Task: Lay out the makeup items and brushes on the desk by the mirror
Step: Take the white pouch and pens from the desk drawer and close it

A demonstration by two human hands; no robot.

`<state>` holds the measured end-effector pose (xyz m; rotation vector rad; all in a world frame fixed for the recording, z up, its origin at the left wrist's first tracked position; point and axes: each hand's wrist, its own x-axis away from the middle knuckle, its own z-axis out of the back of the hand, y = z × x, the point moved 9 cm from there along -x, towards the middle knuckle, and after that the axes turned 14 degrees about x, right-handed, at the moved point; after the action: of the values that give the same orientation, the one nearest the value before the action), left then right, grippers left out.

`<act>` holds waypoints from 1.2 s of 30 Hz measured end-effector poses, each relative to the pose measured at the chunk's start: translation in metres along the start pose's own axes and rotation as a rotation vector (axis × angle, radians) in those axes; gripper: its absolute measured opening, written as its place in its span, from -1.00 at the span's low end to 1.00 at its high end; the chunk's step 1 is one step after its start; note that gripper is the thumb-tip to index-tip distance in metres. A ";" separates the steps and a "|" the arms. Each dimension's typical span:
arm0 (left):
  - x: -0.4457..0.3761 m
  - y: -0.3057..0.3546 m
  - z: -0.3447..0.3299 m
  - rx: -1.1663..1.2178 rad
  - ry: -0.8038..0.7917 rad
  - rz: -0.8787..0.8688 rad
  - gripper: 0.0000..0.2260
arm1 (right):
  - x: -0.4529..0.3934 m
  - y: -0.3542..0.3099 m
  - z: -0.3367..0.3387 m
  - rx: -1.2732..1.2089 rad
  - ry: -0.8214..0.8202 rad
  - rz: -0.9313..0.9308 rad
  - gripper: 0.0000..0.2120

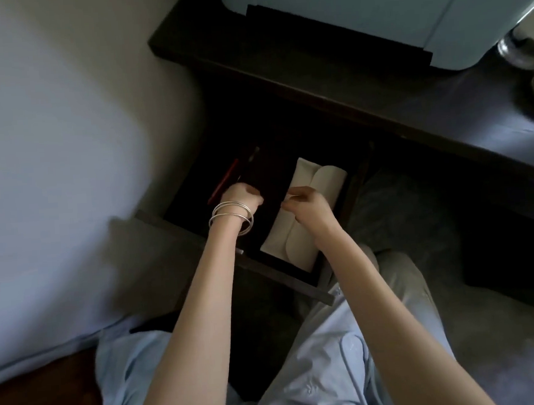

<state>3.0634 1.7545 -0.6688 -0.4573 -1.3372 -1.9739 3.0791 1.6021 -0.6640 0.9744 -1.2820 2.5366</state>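
The dark counter (361, 82) runs from the upper middle down to the right edge, its top bare near the front. At its back stands the mirror (372, 14), a pale blue-grey panel with rounded corners on a black base. A shiny rounded object (523, 48), too blurred to name, sits at the far right of the counter.

Below the counter's front edge a dark drawer (198, 226) is pulled out toward the person, who is seated in light blue clothing (317, 357). Both bare forearms reach into the drawer.

On the right side of the drawer lies a cream pouch (297, 241), long and flat with a curved flap, its far end rolled or folded over. On the left side, along the drawer wall, lies a thin red item (223, 181) beside a dark case (257, 168); what they are is too dim to tell.

The left hand (243, 197), with silver bangles (232, 219) at the wrist, has its grip curled in a fist on the near edge of the dark case. The right hand (306, 202) hovers over the pouch, its grip narrow, fingertips pinched on something small and pale that cannot be made out.
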 end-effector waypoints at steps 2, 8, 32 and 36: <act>-0.002 -0.004 -0.025 -0.086 -0.076 0.026 -0.70 | -0.003 0.008 0.006 0.016 0.032 -0.029 -0.61; -0.010 -0.012 -0.079 -0.255 -0.144 0.127 -0.57 | -0.004 0.031 0.021 0.059 0.083 -0.088 -0.60; 0.133 0.063 -0.009 0.601 -0.234 -0.122 -0.76 | 0.101 -0.016 0.067 -0.332 0.122 0.106 -0.58; 0.160 0.081 -0.020 0.574 -0.267 -0.200 -0.75 | 0.129 -0.012 0.091 -0.341 0.189 0.137 -0.52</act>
<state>3.0122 1.6623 -0.5228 -0.3223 -2.0986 -1.6055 3.0278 1.5197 -0.5392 0.5814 -1.6942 2.3215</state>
